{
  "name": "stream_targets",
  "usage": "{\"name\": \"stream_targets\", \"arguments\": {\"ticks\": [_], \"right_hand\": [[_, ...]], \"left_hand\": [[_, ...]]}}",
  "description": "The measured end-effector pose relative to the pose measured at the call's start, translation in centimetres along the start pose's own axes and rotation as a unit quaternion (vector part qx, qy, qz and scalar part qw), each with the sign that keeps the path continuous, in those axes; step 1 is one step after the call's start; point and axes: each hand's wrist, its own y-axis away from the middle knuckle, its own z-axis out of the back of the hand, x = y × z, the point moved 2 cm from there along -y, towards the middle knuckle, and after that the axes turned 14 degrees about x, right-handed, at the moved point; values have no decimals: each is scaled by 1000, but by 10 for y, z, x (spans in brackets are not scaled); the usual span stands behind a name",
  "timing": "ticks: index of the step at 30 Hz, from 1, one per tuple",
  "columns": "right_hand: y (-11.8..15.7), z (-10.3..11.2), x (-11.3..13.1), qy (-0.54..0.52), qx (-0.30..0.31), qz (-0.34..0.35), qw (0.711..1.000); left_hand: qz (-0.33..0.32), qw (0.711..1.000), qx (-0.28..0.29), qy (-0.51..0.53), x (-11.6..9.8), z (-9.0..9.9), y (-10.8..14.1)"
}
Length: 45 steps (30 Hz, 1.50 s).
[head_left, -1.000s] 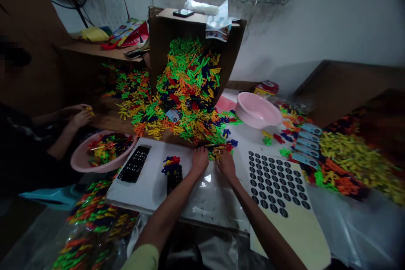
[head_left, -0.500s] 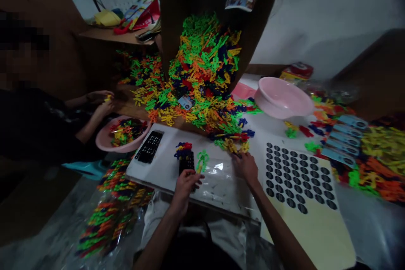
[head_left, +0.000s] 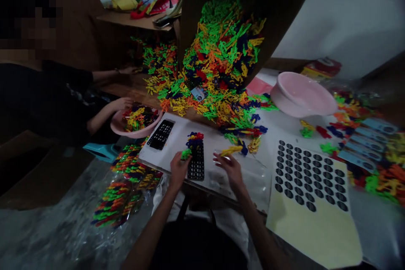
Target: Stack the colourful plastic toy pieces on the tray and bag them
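Observation:
My left hand [head_left: 179, 168] is closed around a small green plastic piece [head_left: 186, 154], at the left edge of a black slotted tray [head_left: 196, 167]. Blue, red and yellow plastic pieces [head_left: 195, 137] sit at the tray's far end. To the right, my right hand [head_left: 231, 170] pinches a yellow plastic piece [head_left: 230, 150] above a clear plastic sheet [head_left: 249, 177]. Just beyond it lie loose blue, green and yellow pieces [head_left: 243, 147]. The exact shape of the held pieces is blurred.
A large heap of coloured pieces [head_left: 218, 67] spills from a cardboard box. At left, a co-worker's hand [head_left: 122, 104] is at a pink basin [head_left: 118, 128]. Another black tray [head_left: 160, 134], a pink basin [head_left: 303, 95], a sticker sheet [head_left: 313, 228] and blue cards [head_left: 363, 147] lie around.
My right hand has come away from the loose pieces with a yellow one. My left hand, with the green piece, is now beside the tray. The co-worker's hands have parted. The view has shifted.

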Motion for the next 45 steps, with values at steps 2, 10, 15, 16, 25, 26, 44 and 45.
{"name": "stream_targets", "arguments": {"ticks": [2, 10, 15, 16, 25, 26, 44, 45], "right_hand": [[-5, -35, -14, 49, -12, 31, 998], [-40, -76, -50, 268, -62, 99, 956], [-38, -67, -56, 339, -13, 137, 931], [-38, -66, -55, 349, -5, 139, 927], [-44, -67, -51, 444, 21, 118, 888], [-44, -67, -52, 445, 16, 120, 887], [-45, -68, -46, 441, 31, 126, 888], [-45, -67, -47, 434, 24, 124, 892]], "left_hand": [[-32, 997, 3, -70, 3, -2, -11], [-26, 986, 1, -164, 16, -12, -11], [-44, 979, 22, -198, 17, -17, -10], [-46, 978, 21, -202, 17, -18, -11], [-19, 982, -13, -187, 17, -20, -18], [-15, 982, -19, -186, 17, -20, -18], [24, 974, 35, -223, 7, -10, -26], [32, 972, 39, -229, 7, -9, -28]]}}
